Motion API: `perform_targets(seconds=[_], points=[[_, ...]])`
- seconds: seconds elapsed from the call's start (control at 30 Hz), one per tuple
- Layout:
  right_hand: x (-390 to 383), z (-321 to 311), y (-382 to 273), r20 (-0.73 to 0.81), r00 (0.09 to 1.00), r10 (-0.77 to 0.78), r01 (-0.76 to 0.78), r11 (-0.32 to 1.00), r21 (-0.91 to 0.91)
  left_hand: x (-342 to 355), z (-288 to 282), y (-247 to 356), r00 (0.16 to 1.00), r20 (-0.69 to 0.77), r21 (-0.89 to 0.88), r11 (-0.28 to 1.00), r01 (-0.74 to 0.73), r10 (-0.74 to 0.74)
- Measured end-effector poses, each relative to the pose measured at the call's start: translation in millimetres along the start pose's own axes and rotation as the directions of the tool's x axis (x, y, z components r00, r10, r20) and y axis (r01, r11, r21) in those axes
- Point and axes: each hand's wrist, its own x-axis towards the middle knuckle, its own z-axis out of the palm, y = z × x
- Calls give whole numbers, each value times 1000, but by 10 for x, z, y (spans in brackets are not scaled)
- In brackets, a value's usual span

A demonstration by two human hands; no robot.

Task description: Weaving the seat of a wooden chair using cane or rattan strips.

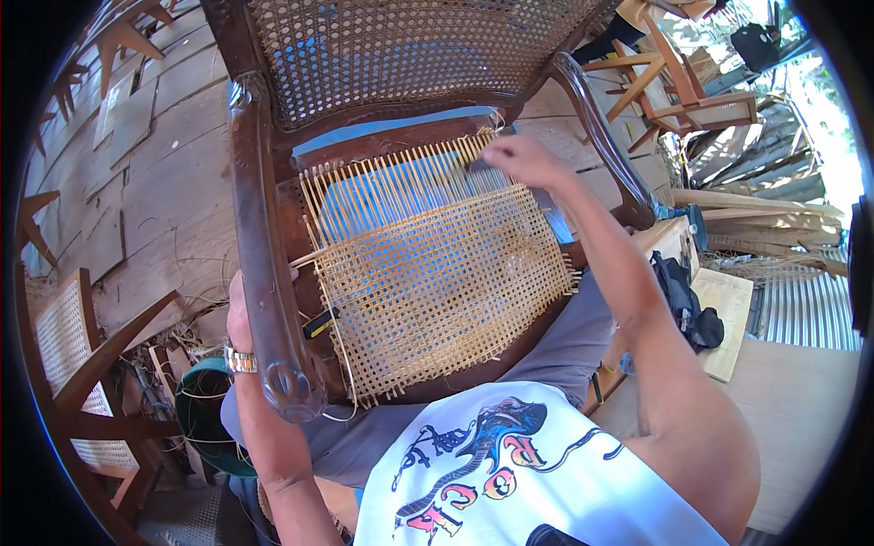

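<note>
A tan open-weave cane seat panel is seen in the seat of a dark brown carved wooden armchair, directly in front of the lap. The near part is woven into a grid; toward the back rail, only parallel pale cane strands are stretched, with blue visible beneath. A thin pale cane rod is laid across the strands at the edge of the weave, probably so that the rows are kept straight.

The right hand is placed over the far right strands, fingers curled closely around a small dark object; its kind cannot be told for blur. The left hand is largely hidden by the chair's left arm, beside the rod's end; its grip cannot be told. The chair is presumably steadied from that side.

A yellow-and-black slim cutter is lying at the panel's left edge, likely for easy reach. Farther out, a round dark green bucket is noted at left, and a brown wooden chair at upper right.
</note>
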Motion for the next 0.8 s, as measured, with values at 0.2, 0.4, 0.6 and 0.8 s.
perform_targets(seconds=[0.2, 0.4, 0.6, 0.8], points=[[-7, 121, 139, 249, 966, -74, 47, 993, 111, -7, 12, 34, 997, -67, 13, 1000, -28, 29], [-50, -229, 350, 283, 958, 52, -17, 992, -123, 0, -18, 71, 997, -80, -131, 991, -16, 5], [-120, -344, 528, 290, 954, 81, -49, 992, -116, 9, -2, -3, 989, 30, 20, 989, 147, -147], [-137, -373, 786, 31, 998, 56, -52, 990, -130, -36, 28, -93, 995, 26, 36, 995, 97, -98]])
